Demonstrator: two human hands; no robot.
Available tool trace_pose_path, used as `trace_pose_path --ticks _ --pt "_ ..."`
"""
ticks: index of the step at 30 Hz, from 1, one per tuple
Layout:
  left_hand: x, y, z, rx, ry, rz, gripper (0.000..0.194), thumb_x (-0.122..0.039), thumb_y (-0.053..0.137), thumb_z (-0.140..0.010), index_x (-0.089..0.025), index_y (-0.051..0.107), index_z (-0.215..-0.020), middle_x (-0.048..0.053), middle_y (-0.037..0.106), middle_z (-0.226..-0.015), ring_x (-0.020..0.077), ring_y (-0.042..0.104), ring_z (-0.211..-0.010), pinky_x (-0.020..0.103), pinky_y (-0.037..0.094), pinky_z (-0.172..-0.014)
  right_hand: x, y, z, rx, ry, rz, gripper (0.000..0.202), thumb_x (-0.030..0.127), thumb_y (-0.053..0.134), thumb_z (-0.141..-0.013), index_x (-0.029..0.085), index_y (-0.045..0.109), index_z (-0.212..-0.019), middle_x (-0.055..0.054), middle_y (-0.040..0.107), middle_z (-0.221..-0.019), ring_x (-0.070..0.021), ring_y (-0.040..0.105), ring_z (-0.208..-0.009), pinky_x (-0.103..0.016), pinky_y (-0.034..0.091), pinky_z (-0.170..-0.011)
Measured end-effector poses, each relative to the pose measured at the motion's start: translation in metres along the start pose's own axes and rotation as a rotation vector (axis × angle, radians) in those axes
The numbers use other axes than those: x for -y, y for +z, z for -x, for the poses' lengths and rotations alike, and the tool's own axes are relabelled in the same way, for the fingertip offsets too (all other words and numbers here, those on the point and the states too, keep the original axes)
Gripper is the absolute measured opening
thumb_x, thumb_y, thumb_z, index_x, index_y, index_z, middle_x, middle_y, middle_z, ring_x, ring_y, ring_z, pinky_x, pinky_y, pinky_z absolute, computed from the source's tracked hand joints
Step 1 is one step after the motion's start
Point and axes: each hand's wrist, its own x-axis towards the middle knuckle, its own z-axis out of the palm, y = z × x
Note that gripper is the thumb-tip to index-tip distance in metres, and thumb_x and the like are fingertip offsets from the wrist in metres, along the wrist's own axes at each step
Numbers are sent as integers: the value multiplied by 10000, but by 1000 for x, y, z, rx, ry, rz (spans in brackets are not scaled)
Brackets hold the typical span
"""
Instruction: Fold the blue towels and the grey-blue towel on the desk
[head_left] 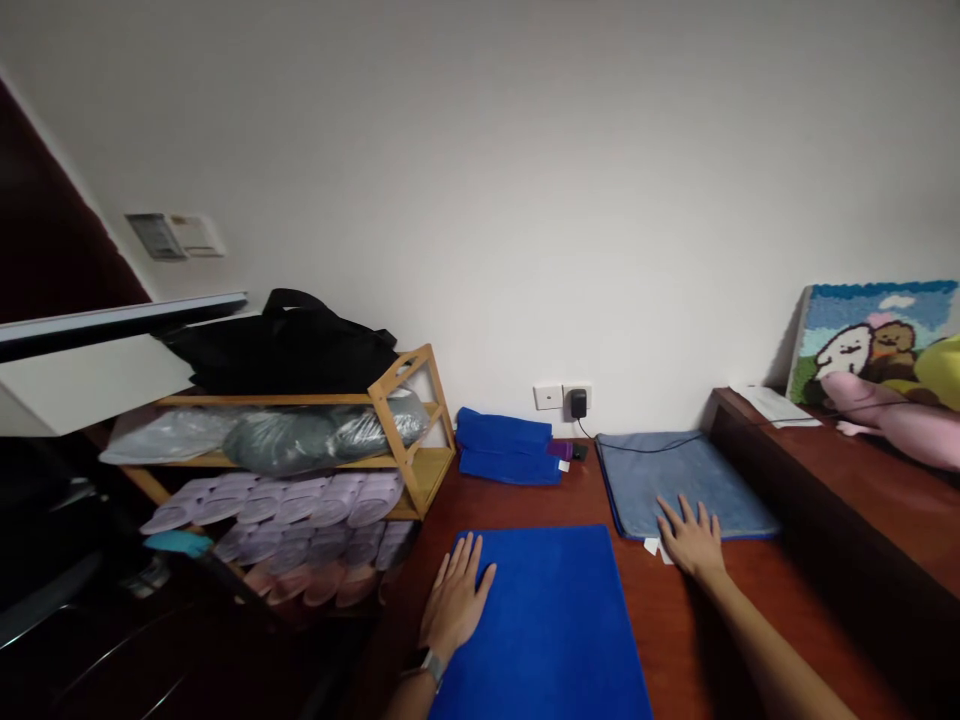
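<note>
A flat blue cloth [555, 620] lies spread on the reddish-brown desk. My left hand [456, 595], with a watch on the wrist, rests flat over its left edge, fingers stretched out. My right hand [691, 538] lies with spread fingers on the near edge of a folded grey-blue cloth [675, 480], beside its white tags [658, 548]. This second cloth has a darker blue edge. Neither hand grips anything. Behind the flat cloth, near the wall, sits a folded blue cloth [506, 448] with a purple item [559, 449] next to it.
At left, a wooden rack [412, 430] holds several slippers [322, 500], plastic-wrapped bundles and a black bag [292, 345]. A black charger [577, 403] is plugged into the wall, its cord crossing the grey-blue cloth. A raised ledge [862, 460] at right bears a pink plush toy [900, 420].
</note>
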Motion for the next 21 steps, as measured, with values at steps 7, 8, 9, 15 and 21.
trace_pose_path --ticks 7,8,9,15,21 --pt "17 -7 -4 13 -6 -15 707 -592 247 -1035 -183 318 -1607 93 320 -1668 249 248 -1561 501 236 -1265 -17 10 88 -84 -56 21 607 585 312 -977 415 409 -1551 -19 372 -1655 -382 291 -1520 -583 184 -1215" --pt "21 -9 -5 20 -9 -16 705 -590 250 -1034 -184 318 -1606 95 319 -1667 250 248 -1560 506 234 -1264 -22 13 105 -100 -66 15 614 592 314 -968 412 425 -1544 -17 382 -1650 -389 297 -1518 -589 201 -1211" --pt "26 -12 -6 30 -12 -16 703 -586 249 -1033 -185 316 -1607 96 312 -1668 251 245 -1561 509 227 -1265 -26 16 122 -118 -78 4 621 600 321 -957 410 442 -1536 -16 394 -1643 -396 302 -1516 -598 217 -1206" --pt "32 -35 -13 117 -7 -6 697 -556 239 -1035 -164 308 -1607 115 276 -1674 247 226 -1564 509 199 -1270 -41 31 210 -232 -79 -85 641 627 400 -887 412 539 -1474 -15 479 -1586 -446 353 -1482 -653 291 -1167" --pt "38 -61 60 -89 160 91 577 -520 328 -1046 -281 420 -1564 48 351 -1669 247 336 -1530 488 281 -1259 -25 19 240 -287 -98 -180 589 551 419 -910 366 594 -1440 -40 528 -1543 -440 425 -1443 -699 380 -1111"
